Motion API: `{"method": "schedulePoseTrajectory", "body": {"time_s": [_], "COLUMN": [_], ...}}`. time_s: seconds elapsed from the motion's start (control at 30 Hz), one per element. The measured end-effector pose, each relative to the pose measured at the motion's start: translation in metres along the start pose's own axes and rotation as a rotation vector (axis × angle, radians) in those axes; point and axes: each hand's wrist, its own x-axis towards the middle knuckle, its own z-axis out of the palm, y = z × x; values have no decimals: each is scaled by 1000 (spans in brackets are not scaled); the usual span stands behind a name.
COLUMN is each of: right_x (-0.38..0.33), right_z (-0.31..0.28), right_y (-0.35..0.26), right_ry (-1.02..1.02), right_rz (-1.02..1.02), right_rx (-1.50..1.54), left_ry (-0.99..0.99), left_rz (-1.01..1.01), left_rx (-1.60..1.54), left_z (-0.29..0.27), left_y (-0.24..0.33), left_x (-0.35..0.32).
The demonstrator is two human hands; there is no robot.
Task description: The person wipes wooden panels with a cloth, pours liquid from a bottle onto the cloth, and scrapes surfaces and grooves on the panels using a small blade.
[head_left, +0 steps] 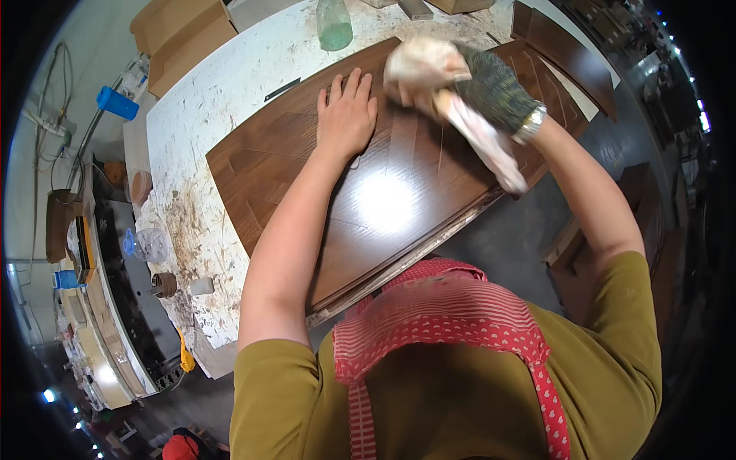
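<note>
The person's red striped apron (452, 307) is closest. Beyond it, a big dark brown wooden door panel (399, 199) lies flat on the messy white table (207, 115). The panel looks heavy, stiff and shiny-slippery, best lifted by its edges. The left hand (346, 115) presses it, fingers spread flat. The gloved right hand (491, 88) squeezes a soft rag (429, 69). A green bottle (334, 24) stands behind.

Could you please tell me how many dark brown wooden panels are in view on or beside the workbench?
2. One large dark brown panel lies on the workbench under the left hand and right hand; a second panel lies at the far right. Others may be hidden.
</note>
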Motion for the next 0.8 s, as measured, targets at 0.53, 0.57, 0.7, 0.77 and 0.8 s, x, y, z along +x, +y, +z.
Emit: {"method": "schedulePoseTrajectory", "body": {"time_s": [0.53,0.57,0.7,0.77,0.8], "right_x": [-46,-50,-26,-24,-28], "right_z": [34,74,102,76,62], "right_y": [-66,-85,-175,-158,-139], "right_ry": [311,232,-217,18,58], "right_rz": [70,-162,-238,-589,-463], "right_rx": [-413,-491,656,280,137], "left_ry": [33,50,13,-2,-19], "left_rz": [-4,-36,-16,1,-7], "left_rx": [4,3,3,7,19], "left_z": [7,7,5,6,8], "left_y": [2,6,-3,-5,-5], "left_x": [0,4,3,4,4]}}
